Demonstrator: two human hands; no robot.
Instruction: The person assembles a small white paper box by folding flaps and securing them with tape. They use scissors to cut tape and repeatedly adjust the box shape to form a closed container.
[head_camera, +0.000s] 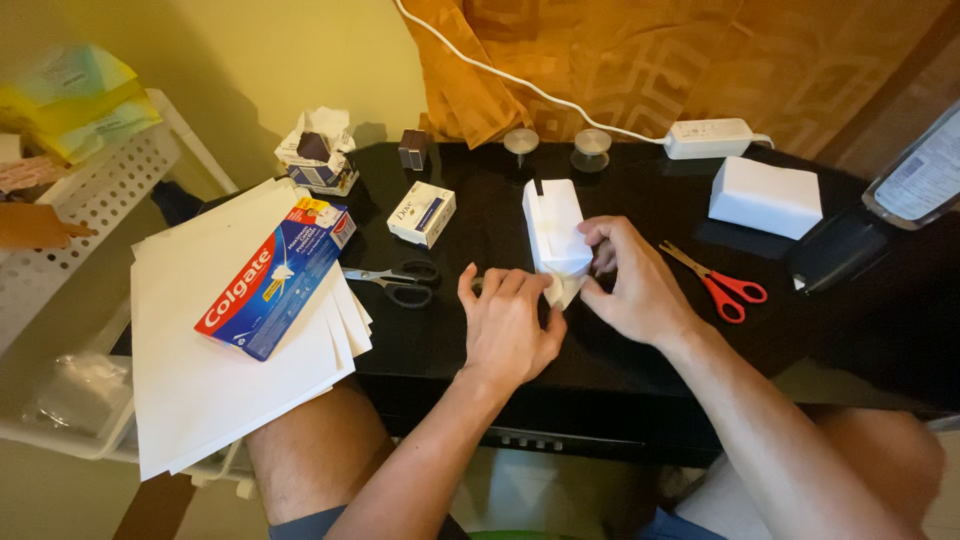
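Observation:
A small box wrapped in white paper (553, 226) lies on the black table (470, 345), its near end toward me. My left hand (508, 325) rests palm down on the table, its fingertips pinching the paper flap at that near end. From the right, my right hand (630, 285) grips the same end, thumb under and fingers on the box's side. Both hands press the white paper fold at the box's near corner.
Black-handled scissors (400, 281) lie left of my hands, red-handled scissors (722, 285) to the right. A stack of white sheets (215, 380) with a long red and blue carton (278, 277) overhangs the table's left. A small white carton (422, 213), a white block (765, 196) and a white adapter (708, 138) sit farther back.

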